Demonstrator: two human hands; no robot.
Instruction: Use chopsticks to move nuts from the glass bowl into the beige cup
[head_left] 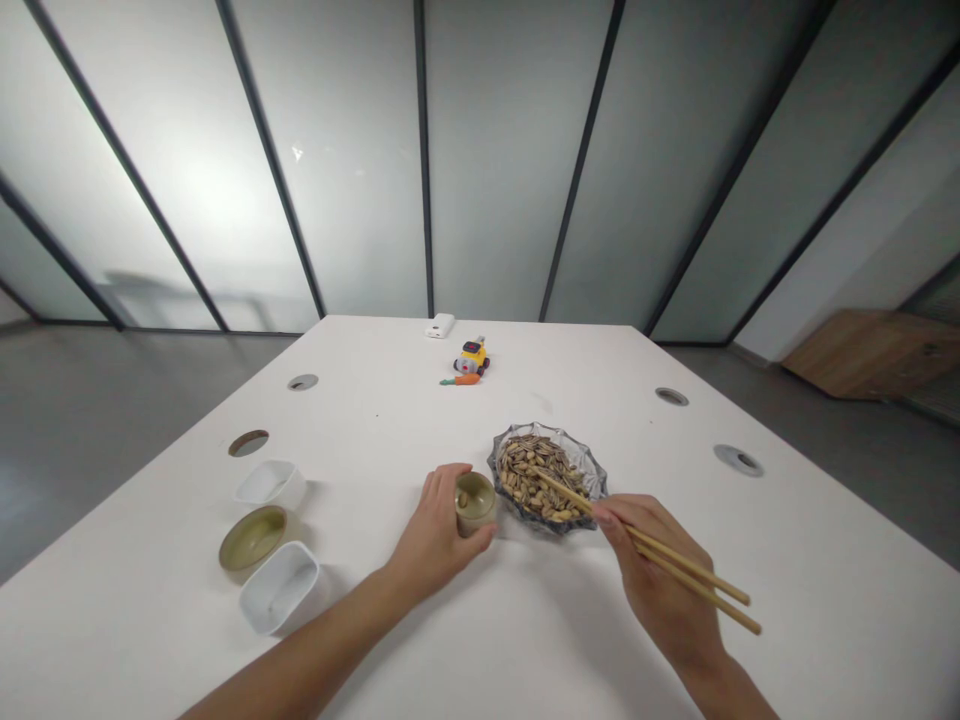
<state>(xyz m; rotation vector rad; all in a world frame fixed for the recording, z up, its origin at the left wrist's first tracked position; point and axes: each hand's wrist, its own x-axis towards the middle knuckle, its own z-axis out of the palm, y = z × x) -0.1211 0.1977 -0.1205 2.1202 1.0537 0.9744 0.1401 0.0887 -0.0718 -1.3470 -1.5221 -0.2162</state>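
Observation:
My left hand [439, 525] is wrapped round a small olive-green cup [475, 512], which stands beside a glass bowl. A nut or seed [463, 499] shows inside the cup. In my right hand [664, 575] is a pair of wooden chopsticks [694, 575], whose tips reach into the heap in the bowl. That clear, scalloped glass bowl [592, 462] holds striped sunflower seeds [534, 455] mixed with paler nuts [562, 515] that look like peanuts or pistachios. Whether the chopstick tips pinch anything cannot be made out.
At the left stand two white dishes [271, 484] [281, 590] with a green bowl [255, 540] between them. Farther back lie a yellow toy vehicle [472, 357], an orange-handled toy screwdriver [466, 380] and a white box-like object [440, 325]. Several round holes [248, 443] pierce the white table [390, 440].

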